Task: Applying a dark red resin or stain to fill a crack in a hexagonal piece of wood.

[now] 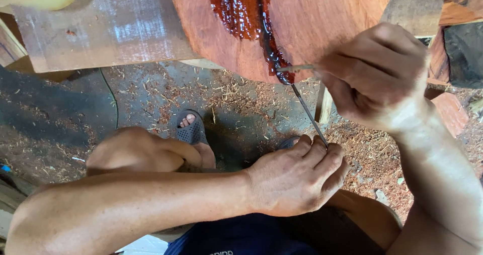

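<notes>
Thin metal rod pinched by both hands against glossy reddish wood.

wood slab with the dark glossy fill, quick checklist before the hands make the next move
1. Left hand grip on the thin metal rod: fingertips pinch its lower end, ok.
2. Right hand grip on the small stick: held, tip at the slab edge, ok.
3. Rod's upper end meets the dark glossy fill at the edge of the wood slab: ok.
4. Fill staying inside its channel: a bead hangs over the edge, not ok.
5. Slab support: hidden, cannot tell.
6. Sandalled foot on the sawdust-strewn floor: clear of the drip line, ok.
</notes>
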